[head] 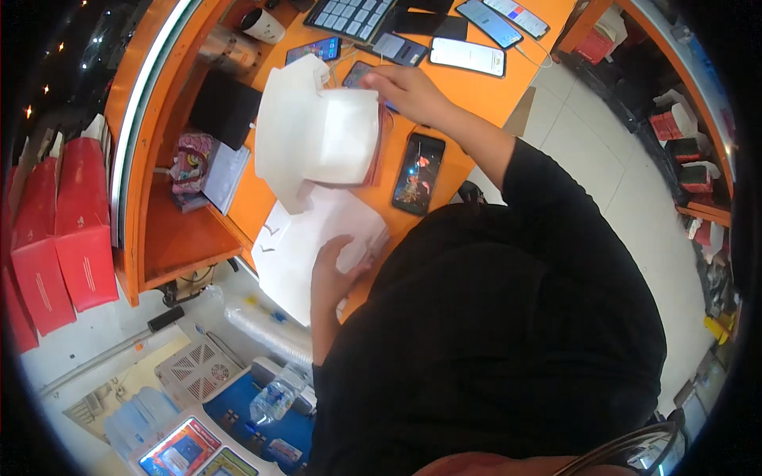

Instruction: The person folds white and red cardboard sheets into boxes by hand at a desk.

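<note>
My right hand point(411, 92) is at the upper right corner of a partly folded carton point(351, 134), white inside and red outside, its fingers curled close to the rim; whether they grip it is unclear. The carton's wide white flap spreads to the left. Below it, flat white carton sheets point(286, 262) lie stacked at the edge of the orange table point(381, 196). Over this stack is my left hand point(336, 268), thumb and fingers apart, fingertips near the sheets' right edge. A smartphone point(418, 174) with a lit screen lies right of the carton.
More phones point(467, 57) and cables lie behind my right hand, beside a large-key pad point(348, 18). A patterned cup point(262, 25) stands at upper left. Red boxes point(86, 226) line the far left. A plastic bottle point(277, 397) lies lower left, below bubble wrap point(268, 330).
</note>
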Available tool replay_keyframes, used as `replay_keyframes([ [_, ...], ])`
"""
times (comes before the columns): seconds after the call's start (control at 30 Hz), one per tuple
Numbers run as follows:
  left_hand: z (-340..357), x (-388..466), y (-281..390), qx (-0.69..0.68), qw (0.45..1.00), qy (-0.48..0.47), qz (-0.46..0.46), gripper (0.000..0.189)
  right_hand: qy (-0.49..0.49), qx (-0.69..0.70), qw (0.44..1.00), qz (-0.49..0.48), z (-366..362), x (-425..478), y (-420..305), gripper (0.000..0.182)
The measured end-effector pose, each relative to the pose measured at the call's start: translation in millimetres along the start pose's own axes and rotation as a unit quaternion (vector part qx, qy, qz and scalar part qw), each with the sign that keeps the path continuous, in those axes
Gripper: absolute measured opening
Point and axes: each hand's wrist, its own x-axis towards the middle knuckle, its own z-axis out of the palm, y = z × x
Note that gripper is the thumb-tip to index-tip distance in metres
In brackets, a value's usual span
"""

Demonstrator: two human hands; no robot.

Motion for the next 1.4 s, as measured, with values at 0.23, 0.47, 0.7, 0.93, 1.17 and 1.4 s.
replay_keyframes([
  [0.23, 11.3, -33.3, -84.4, -0.225, 0.962, -0.052, -0.145, 0.019, -0.027, 0.121, 0.985, 0.119, -14.2, -71.7, 5.5, 0.038],
  [0.47, 8.9, -35.5, -114.3, -0.277, 0.947, 0.064, -0.148, 0.014, -0.069, 0.165, 0.976, 0.125, 2.6, -104.9, -24.0, 0.035],
  [0.7, -23.8, -73.6, -54.0, -0.378, 0.904, 0.13, -0.151, 0.02, -0.107, 0.043, 0.964, -0.241, 77.0, -137.0, -72.9, 0.022],
  [0.93, 1.9, -105.8, -28.5, -0.464, 0.861, 0.158, -0.131, 0.017, -0.228, 0.057, 0.953, -0.193, 138.6, -163.6, -106.2, 0.012],
  [1.17, -7.7, -124.7, -19.5, -0.486, 0.851, 0.157, -0.122, 0.014, -0.295, -0.001, 0.883, -0.364, 150.7, -169.9, -133.1, 0.007],
  [1.4, -41.2, -157.6, 8.6, -0.418, 0.901, 0.105, -0.052, 0.014, 0.009, 0.005, 0.981, -0.193, 157.3, -165.6, -137.7, 0.045],
])
